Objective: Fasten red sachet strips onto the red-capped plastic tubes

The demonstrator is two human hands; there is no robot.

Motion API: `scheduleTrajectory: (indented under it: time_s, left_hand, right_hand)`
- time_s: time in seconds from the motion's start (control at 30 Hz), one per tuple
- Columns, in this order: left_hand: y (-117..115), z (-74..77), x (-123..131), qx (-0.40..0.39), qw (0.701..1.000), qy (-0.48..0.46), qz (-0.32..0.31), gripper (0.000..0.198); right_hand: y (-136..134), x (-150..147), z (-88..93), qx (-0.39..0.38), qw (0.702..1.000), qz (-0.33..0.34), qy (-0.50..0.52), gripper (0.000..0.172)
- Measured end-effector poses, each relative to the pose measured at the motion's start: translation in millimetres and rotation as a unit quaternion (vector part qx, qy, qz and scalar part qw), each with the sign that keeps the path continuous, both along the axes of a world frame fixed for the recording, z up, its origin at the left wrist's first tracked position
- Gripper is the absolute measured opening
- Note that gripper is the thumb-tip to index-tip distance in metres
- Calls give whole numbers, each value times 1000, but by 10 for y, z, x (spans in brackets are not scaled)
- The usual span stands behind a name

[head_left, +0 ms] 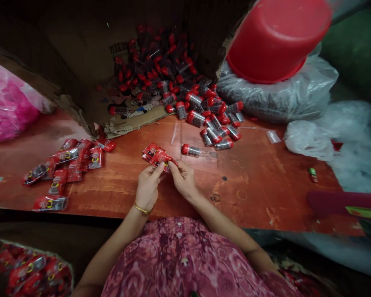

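Between my two hands is a small bunch of flat red printed plastic wrappers (154, 154). My left hand (146, 189), with a gold bangle at the wrist, pinches their near edge between thumb and fingers. The thumb and fingertips of my right hand (183, 177) are closed on the right end of the same wrappers. Just beyond my right hand a clear tube with a red cap and dark contents (191, 150) lies on its side. To the left, several similar tubes in red printed wrappers (70, 159) lie in a loose pile.
A torn cardboard box (136, 123) on the red-brown tabletop (111, 189) spills many red-capped tubes (200, 111). At right, a red bucket (275, 45) rests on a filled plastic bag (272, 97). Pink bags (9, 103) stand at left; wrapped tubes (31, 274) fill a container below.
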State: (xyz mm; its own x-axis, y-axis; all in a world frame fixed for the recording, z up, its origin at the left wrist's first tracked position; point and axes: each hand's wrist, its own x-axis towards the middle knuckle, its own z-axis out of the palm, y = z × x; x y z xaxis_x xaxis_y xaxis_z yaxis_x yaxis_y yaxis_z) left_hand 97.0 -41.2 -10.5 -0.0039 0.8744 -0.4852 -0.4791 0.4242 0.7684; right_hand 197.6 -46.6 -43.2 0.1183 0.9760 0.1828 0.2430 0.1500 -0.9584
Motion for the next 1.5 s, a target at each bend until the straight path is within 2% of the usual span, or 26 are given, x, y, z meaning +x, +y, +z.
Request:
scheduleTrajectory:
  time_s: [0.07,0.13,0.17,0.23,0.3,0.33,0.43,0.53,0.63,0.77,0.93,1.03,1.17,1.33,1.5]
  left_hand:
    - [42,17,-33,-27,999,-19,9,38]
    - [80,25,-63,-45,998,-26,21,39]
    - [97,26,-74,-53,998,-28,24,40]
    - [125,26,-81,-67,997,-33,23,42]
    - [141,27,-72,-81,996,-42,15,44]
    - [143,28,-63,-86,995,-46,12,44]
    - [133,37,-35,-93,994,-49,2,46]
    - [109,50,-18,-87,995,-39,-11,45]
    - [86,62,-4,-76,997,-20,-26,45]
    - [60,57,12,-57,997,8,-47,45]
    - [44,31,-4,-33,996,38,-74,41]
    - [31,37,14,-32,996,10,-77,39]
    - [-1,43,86,-38,996,-38,-65,40]
    - [-18,-2,130,-25,998,-44,-46,39]
    - [6,-94,103,3,999,-42,-20,35]
  right_hand:
    - [49,166,11,8,1000,8,-24,32]
    - [134,420,9,20,995,0,-103,29]
    - [184,561,-6,27,979,-8,-201,34]
    - [276,820,-70,19,929,-27,-370,43]
    - [321,993,-154,16,892,-16,-451,38]
    - [314,1036,-187,22,889,-6,-457,34]
    - [155,1015,-183,49,928,14,-369,29]
    - [-122,880,-20,27,975,30,-219,25]
    - [-325,757,164,3,991,49,-123,22]
    - [-361,670,249,-15,996,61,-71,20]
    - [-321,619,195,-31,998,44,-17,20]
    - [-325,576,164,-49,998,40,7,21]
    - [-333,483,122,-96,991,56,73,26]
    - [-325,347,46,-99,989,9,105,31]
    - [-270,302,34,-161,973,64,150,37]
